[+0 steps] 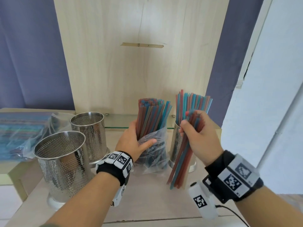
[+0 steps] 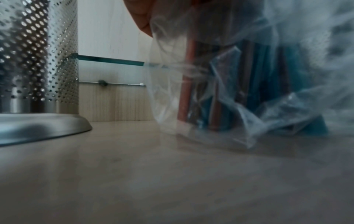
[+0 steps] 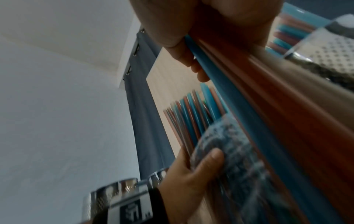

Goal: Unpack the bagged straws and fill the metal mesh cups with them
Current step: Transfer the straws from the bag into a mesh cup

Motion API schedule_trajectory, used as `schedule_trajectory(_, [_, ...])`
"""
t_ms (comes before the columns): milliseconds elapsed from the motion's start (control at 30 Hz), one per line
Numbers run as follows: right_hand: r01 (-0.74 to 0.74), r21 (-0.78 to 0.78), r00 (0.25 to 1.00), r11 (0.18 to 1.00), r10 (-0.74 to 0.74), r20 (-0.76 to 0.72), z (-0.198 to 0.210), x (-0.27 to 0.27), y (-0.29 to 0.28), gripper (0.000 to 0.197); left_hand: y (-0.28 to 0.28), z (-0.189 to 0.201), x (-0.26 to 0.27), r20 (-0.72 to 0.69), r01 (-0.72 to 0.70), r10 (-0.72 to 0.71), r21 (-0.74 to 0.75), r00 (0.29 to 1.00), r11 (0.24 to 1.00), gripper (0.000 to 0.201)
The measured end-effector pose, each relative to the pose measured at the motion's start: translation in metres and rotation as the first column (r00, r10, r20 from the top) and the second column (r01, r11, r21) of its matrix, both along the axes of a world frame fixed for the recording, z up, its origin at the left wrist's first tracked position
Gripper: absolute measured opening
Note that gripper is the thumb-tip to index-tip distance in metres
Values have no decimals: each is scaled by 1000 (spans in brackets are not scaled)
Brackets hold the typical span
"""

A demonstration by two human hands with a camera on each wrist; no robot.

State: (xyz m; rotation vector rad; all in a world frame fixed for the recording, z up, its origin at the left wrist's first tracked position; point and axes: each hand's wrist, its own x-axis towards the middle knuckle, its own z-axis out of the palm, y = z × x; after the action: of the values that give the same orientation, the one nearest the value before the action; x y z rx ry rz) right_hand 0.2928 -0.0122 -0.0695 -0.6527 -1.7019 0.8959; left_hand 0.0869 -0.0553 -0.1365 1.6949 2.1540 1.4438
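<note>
My left hand point(image 1: 136, 138) grips a clear plastic bag point(image 1: 153, 154) of red and blue straws point(image 1: 152, 115) that stands upright on the table; the straw tops stick out above the bag. My right hand point(image 1: 195, 130) grips a loose bundle of straws point(image 1: 180, 163), lifted and tilted, in front of the right mesh cup point(image 1: 176, 141), which holds several straws point(image 1: 193, 102). Two empty mesh cups stand at the left: one near point(image 1: 60, 161), one farther back point(image 1: 90, 130). In the left wrist view the bag point(image 2: 239, 94) rests on the table. The right wrist view shows the gripped straws point(image 3: 258, 94).
A second sealed bag of straws point(image 1: 21, 133) lies on a low shelf at the far left. An upright wooden panel point(image 1: 141, 54) and a glass shelf edge point(image 1: 118, 126) stand behind the cups. A white wall point(image 1: 270, 95) is at the right.
</note>
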Motion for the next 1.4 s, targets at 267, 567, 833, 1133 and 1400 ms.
schedule_trajectory(267, [-51, -118, 997, 992, 57, 44, -10, -3, 0, 9, 0, -1, -1, -7, 4, -4, 16, 1000, 1000, 84])
schedule_trajectory(567, [-177, -107, 957, 978, 146, -250, 87, 29, 13, 9, -1, -1, -2, -2, 4, -4, 14, 1000, 1000, 81])
schedule_trajectory(833, [-110, 4, 903, 994, 101, -417, 139, 32, 51, 9, 1, -3, -3, -8, 11, -11, 13, 1000, 1000, 83])
schedule_trajectory(1133, [-18, -33, 996, 999, 15, -86, 80, 2, 88, 8, 2, -4, -5, -27, 0, 0, 11, 1000, 1000, 84])
schedule_trajectory(1400, [84, -11, 982, 996, -81, 170, 37, -9, 101, 11, 3, -5, -5, -29, 7, -6, 19, 1000, 1000, 83])
